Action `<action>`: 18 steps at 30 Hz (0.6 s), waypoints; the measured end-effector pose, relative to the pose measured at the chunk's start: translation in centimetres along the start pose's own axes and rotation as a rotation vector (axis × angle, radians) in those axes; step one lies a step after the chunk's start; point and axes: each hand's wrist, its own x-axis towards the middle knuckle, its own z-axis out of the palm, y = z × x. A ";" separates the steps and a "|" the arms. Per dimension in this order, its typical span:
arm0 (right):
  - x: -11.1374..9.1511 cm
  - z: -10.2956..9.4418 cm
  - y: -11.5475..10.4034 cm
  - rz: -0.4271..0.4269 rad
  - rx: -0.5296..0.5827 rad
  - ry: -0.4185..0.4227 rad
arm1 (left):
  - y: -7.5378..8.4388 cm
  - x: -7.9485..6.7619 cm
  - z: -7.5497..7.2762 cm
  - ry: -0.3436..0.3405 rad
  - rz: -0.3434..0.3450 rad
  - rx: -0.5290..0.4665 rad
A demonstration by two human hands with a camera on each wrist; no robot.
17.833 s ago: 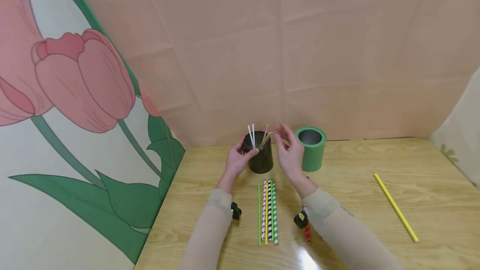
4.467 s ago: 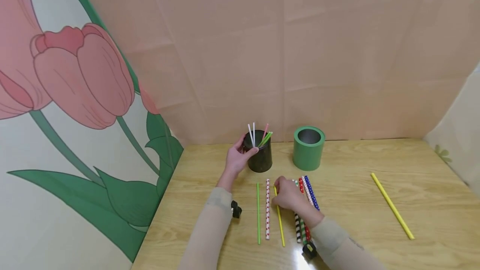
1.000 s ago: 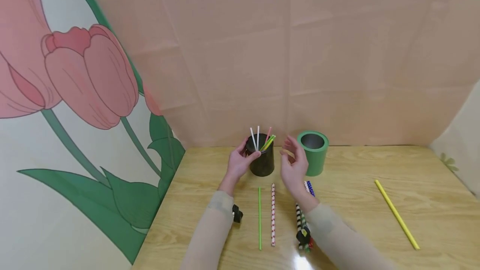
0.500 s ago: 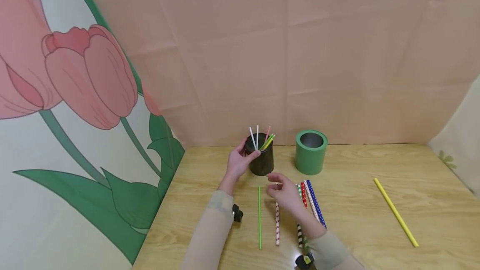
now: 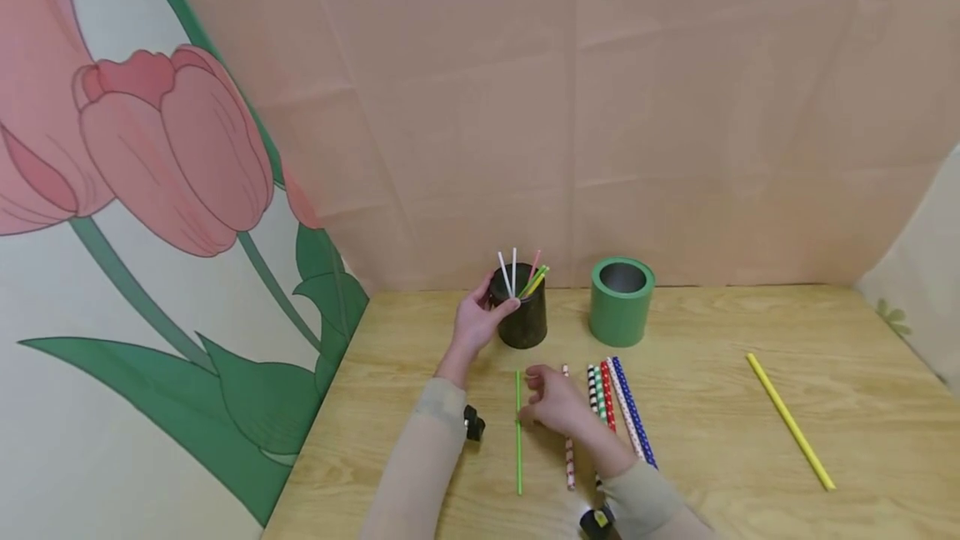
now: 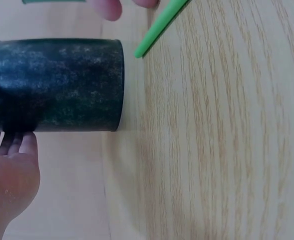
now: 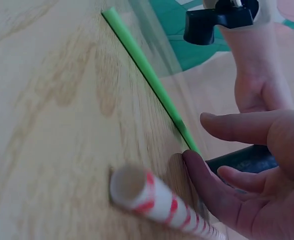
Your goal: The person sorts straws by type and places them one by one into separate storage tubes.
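Note:
My left hand [image 5: 477, 325] grips the side of a black cup [image 5: 525, 325], thumb at the rim; the left wrist view shows the cup [image 6: 57, 85] from its side. Thin white [image 5: 514, 269], pink, green and yellow straws stand in it. My right hand [image 5: 557, 400] is low over the table beside a thin green straw [image 5: 519, 461]. In the right wrist view its thumb and fingers are parted near one end of the green straw [image 7: 147, 70], holding nothing. A white straw with red marks [image 5: 570, 465] lies partly beneath that hand.
A green cup [image 5: 619, 315] stands right of the black one. Several patterned straws, including a blue dotted one [image 5: 633, 411], lie right of my right hand, partly under the forearm. A thicker yellow straw [image 5: 791, 423] lies far right. A wall backs the table.
A thin yellow straw has gone from the table into the black cup. My right hand came down from beside the cups to the green straw. The red-marked straw shifted right; the left hand stayed.

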 end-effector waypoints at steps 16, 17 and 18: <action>0.9 2.1 -0.5 -0.009 -0.215 0.048 | 0.1 0.2 -0.7 -0.009 0.031 -0.030; 0.9 2.2 -0.5 -0.005 -0.219 0.051 | 0.0 0.2 -0.8 -0.010 0.032 -0.032; 1.0 2.4 -0.5 -0.001 -0.224 0.054 | 0.0 0.2 -0.9 -0.011 0.033 -0.035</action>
